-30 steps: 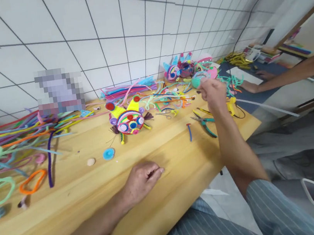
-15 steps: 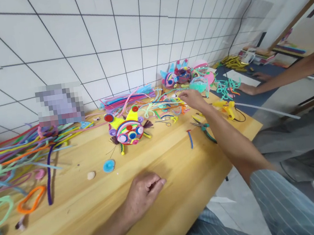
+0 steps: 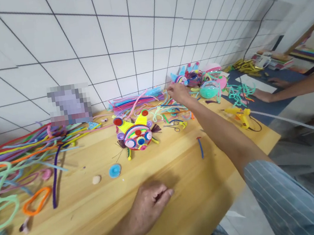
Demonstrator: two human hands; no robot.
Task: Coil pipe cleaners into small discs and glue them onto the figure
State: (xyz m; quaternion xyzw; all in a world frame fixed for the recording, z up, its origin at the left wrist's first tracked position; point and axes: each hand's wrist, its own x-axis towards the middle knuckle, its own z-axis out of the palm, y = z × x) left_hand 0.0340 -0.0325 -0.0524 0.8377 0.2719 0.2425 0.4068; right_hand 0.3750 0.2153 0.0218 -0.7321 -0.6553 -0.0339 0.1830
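Note:
My left hand [image 3: 151, 204] rests on the wooden table, its fingers curled into a loose fist with nothing visible in it. Beyond it stands a colourful mask-like figure [image 3: 136, 136] made of pipe cleaners, with yellow horns and round button eyes. My right hand [image 3: 179, 92] reaches far across the table to the loose pipe cleaners [image 3: 160, 111] by the wall. Its fingertips are pinched near the ends of a blue and pink pipe cleaner bundle [image 3: 140, 101]; whatever is between them is too small to make out. A coiled blue disc [image 3: 114, 171] lies nearer the left hand.
Small scissors [image 3: 174, 126] lie near my right forearm. A yellow glue gun [image 3: 240, 115] with a cord sits at the table's right. More finished figures [image 3: 193, 76] stand by the wall. Many pipe cleaners [image 3: 18, 150] spread leftward. A co-worker's hand [image 3: 263, 95] rests on the blue mat.
My right hand has moved left and farther toward the wall and the pipe cleaner bundle. My left hand keeps its curled pose. The view has turned slightly.

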